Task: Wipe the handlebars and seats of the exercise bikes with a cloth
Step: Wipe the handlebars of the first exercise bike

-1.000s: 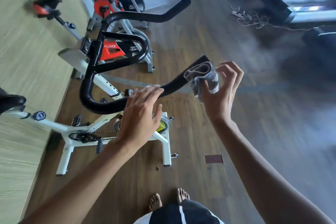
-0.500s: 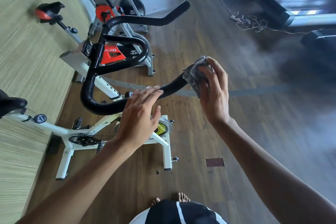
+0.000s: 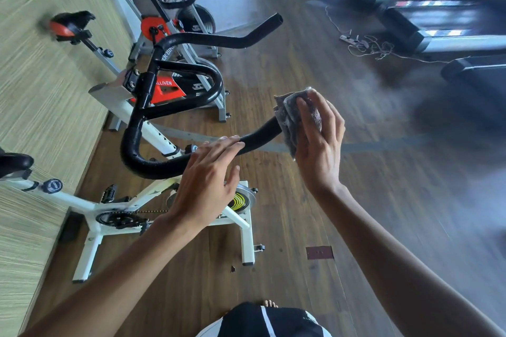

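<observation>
Over handlebar (image 3: pixel 257 136) end now: cloth (image 3: pixel 287 117), right hand (image 3: pixel 320 142).

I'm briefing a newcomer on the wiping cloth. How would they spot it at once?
Find the nearest white bike. Follow its black handlebar to the nearer end, where the right hand holds the cloth against it. Nothing else nearby is grey, crumpled fabric.

Both bare forearms extend forward; the left hand (image 3: pixel 208 180) lies palm down on the handlebar (image 3: pixel 153 164), fingers straight and together, while the right hand (image 3: pixel 319 142), held higher, curls round the cloth (image 3: pixel 287 115).
</observation>
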`<action>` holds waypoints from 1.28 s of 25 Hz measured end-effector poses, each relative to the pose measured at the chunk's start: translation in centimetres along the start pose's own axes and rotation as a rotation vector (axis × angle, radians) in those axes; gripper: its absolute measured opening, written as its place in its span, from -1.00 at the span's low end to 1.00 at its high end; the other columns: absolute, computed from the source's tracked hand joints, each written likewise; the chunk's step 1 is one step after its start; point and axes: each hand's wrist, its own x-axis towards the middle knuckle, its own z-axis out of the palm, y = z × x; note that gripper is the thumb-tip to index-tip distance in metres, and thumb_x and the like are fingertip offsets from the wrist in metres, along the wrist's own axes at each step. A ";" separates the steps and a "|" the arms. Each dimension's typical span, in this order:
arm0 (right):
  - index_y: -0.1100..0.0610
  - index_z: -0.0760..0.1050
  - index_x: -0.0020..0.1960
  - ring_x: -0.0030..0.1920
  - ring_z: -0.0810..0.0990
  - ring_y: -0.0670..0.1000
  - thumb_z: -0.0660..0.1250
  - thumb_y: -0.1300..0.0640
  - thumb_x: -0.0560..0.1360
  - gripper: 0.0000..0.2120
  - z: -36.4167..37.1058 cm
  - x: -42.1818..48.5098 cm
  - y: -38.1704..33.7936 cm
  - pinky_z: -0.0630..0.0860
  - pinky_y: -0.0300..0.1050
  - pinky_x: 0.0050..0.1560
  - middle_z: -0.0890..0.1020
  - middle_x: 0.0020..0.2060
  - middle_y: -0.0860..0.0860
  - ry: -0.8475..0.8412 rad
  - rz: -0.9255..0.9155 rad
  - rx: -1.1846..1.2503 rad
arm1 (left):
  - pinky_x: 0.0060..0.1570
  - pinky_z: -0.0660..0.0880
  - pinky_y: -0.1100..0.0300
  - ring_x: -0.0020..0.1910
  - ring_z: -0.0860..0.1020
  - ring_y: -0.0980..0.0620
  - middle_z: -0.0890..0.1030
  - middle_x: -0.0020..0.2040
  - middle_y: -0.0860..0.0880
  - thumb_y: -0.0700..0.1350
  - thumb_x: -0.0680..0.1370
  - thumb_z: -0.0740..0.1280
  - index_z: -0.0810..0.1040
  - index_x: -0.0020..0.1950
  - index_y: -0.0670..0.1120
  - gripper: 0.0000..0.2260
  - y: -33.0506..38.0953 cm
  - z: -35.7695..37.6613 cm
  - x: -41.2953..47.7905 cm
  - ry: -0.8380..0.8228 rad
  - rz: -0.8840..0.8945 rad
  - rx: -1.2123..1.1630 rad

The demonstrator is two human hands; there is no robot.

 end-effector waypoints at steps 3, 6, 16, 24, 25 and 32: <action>0.31 0.50 0.36 0.41 0.40 0.16 0.36 0.36 0.57 -0.64 0.2 0.3 0.7 0.41 0.09 0.37 0.46 0.40 0.14 -0.025 -0.128 -0.010 | 0.44 0.26 0.04 0.37 0.47 -0.04 0.53 0.36 -0.03 -0.15 0.54 0.27 0.53 0.34 -0.14 -0.64 -0.2 0.0 0.0 -0.002 0.012 -0.005; 0.30 0.44 0.42 0.50 0.32 0.21 0.29 0.41 0.59 -0.60 0.0 0.5 1.2 0.30 0.14 0.48 0.41 0.45 0.20 -0.159 -0.188 0.026 | 0.43 0.29 0.04 0.37 0.46 -0.03 0.53 0.36 -0.03 -0.16 0.54 0.28 0.52 0.35 -0.14 -0.63 -0.2 -0.1 0.0 -0.001 0.016 -0.013; 0.19 0.15 0.56 0.61 -0.16 0.02 0.05 0.08 0.70 -0.54 3.8 -2.5 0.4 -0.11 0.07 0.58 0.19 0.55 0.12 -0.225 -0.106 -0.016 | 0.50 0.06 -0.22 0.49 0.31 -0.16 0.40 0.48 -0.11 -0.08 0.54 0.33 0.40 0.46 -0.17 -0.50 -1.7 0.0 -2.9 0.155 -0.102 0.332; 0.13 0.14 0.58 0.61 -0.15 -0.02 0.13 0.18 0.69 -0.52 3.3 -2.6 0.7 -0.13 0.05 0.59 0.06 0.61 0.01 -0.254 -0.133 0.002 | 0.55 -0.03 -0.11 0.56 0.13 -0.22 0.16 0.58 -0.20 -0.08 0.57 0.30 0.21 0.57 -0.20 -0.40 -3.0 0.8 -6.0 0.228 -0.230 0.384; 0.13 0.10 0.59 0.61 -0.17 0.01 0.15 0.24 0.67 -0.49 4.0 -3.4 -0.4 -0.12 0.07 0.59 -0.05 0.62 -0.04 -0.256 -0.093 0.036 | 0.55 -0.03 -0.11 0.57 0.12 -0.20 0.18 0.58 -0.19 -0.10 0.57 0.31 0.20 0.57 -0.20 -0.40 -3.3 0.9 -6.2 0.229 -0.225 0.393; 0.17 0.14 0.58 0.61 -0.10 0.02 0.28 0.43 0.58 -0.36 5.0 -5.4 -2.0 -0.06 0.08 0.59 0.13 0.57 0.05 -0.271 -0.069 0.061 | 0.55 0.00 -0.09 0.59 0.08 -0.19 0.18 0.57 -0.22 -0.18 0.57 0.30 0.22 0.55 -0.24 -0.43 -4.9 1.0 -7.0 0.359 -0.210 0.225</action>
